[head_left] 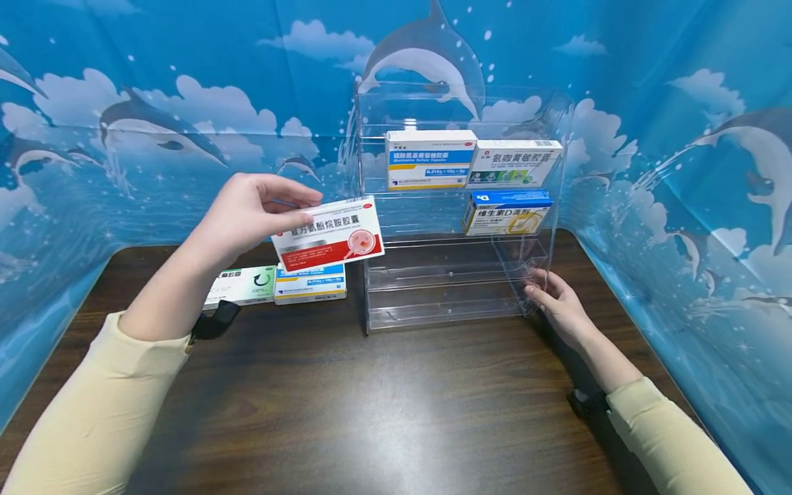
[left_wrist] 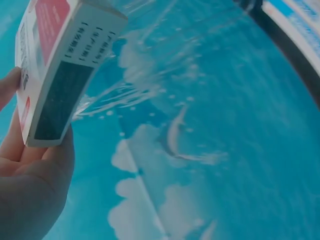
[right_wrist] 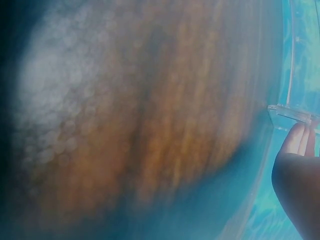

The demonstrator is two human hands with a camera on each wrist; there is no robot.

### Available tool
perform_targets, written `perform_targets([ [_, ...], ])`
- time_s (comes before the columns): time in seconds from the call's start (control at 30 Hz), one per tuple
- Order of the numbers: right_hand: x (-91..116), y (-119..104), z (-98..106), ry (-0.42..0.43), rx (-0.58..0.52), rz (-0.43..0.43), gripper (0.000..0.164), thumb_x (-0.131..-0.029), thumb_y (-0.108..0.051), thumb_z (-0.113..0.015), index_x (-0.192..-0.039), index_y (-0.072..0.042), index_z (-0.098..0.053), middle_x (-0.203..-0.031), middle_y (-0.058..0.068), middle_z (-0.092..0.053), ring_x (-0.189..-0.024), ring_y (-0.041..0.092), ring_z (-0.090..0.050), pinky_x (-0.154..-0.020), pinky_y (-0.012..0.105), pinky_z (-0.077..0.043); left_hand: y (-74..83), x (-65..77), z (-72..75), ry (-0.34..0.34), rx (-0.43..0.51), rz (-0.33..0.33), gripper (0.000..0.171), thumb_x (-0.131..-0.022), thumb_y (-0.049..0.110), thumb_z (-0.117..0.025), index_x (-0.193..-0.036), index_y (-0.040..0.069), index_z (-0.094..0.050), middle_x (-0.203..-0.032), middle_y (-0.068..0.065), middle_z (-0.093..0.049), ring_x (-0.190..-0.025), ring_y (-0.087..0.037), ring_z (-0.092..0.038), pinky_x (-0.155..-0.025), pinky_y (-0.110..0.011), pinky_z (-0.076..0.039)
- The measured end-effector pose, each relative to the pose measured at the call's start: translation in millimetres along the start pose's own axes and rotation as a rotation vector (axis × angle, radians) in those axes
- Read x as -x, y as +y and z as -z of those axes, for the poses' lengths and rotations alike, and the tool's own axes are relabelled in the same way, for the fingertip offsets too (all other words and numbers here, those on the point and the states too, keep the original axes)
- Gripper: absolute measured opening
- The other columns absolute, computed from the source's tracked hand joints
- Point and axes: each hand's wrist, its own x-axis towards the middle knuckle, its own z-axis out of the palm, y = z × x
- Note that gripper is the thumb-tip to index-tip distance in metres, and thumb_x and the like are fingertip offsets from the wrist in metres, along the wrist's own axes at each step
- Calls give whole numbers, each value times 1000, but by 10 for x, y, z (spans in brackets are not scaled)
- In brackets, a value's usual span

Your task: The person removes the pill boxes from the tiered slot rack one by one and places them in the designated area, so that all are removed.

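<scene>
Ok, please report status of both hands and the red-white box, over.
Left hand holds red-white box, raised. Right hand grips clear rack, lower right side. No obstacle seen between them.

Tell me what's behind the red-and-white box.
Behind the red-and-white box, a blue-and-white box shows its lower front; parts of its upper front and the clear rack are covered.

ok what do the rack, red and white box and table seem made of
Rack: clear, glossy plastic, perhaps acrylic; the backdrop shows through.
Red and white box: likely thin printed card; flat panels, crisp edges.
Table: wood or a laminate, slightly shiny; brown grain, bright reflection.
</scene>
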Motion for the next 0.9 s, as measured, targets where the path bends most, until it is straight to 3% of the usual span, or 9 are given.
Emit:
perform_targets([
  [0.13,-7,1,-11,-4,9,8,32,-110,-8,-57,-141,-12,-51,-119,-18,-67,-115,-3,-64,-95,11,-52,-239,90,-31,-41,-27,49,37,-100,18,-75,-136,9,-72,-139,-18,-71,-125,-36,-70,-104,-48,-58],
  [0.2,-10,3,-12,-3,9,18,31,-110,-7,-56,-140,-11,-52,-120,-18,-68,-115,-3,-64,-95,11,-52,-364,129,-61,-59,-34,62,38,-101,18,-75,-137,8,-72,-139,-18,-71,-125,-36,-70,-106,-53,-57],
  [0.33,-10,3,-8,-2,11,26,31,-109,-7,-57,-140,-11,-52,-120,-16,-68,-115,-1,-64,-95,11,-52,-602,174,-139,-91,-66,71,39,-100,19,-76,-137,6,-71,-137,-20,-72,-122,-35,-71,-96,-32,-60],
  [0.43,-9,4,-5,2,12,21,32,-109,-7,-57,-141,-9,-51,-121,-15,-67,-116,0,-63,-95,12,-52,-757,185,-218,-109,-81,75,40,-99,19,-78,-136,4,-72,-135,-22,-72,-119,-36,-72,-86,-18,-54],
  [0.7,-4,13,-6,5,12,22,32,-109,-8,-57,-141,-11,-51,-120,-16,-67,-114,-1,-63,-95,12,-52,-1077,201,-457,-155,-97,53,34,-94,11,-80,-126,2,-77,-126,-22,-76,-111,-34,-72,-78,-20,-57],
  [0.9,-13,30,1,-1,21,31,28,-109,-7,-57,-134,-19,-55,-119,-17,-67,-112,-2,-63,-95,11,-53,-1300,207,-602,-222,-71,65,31,-92,10,-82,-121,-1,-78,-114,-21,-80,-90,-23,-73,-64,-27,-57],
])
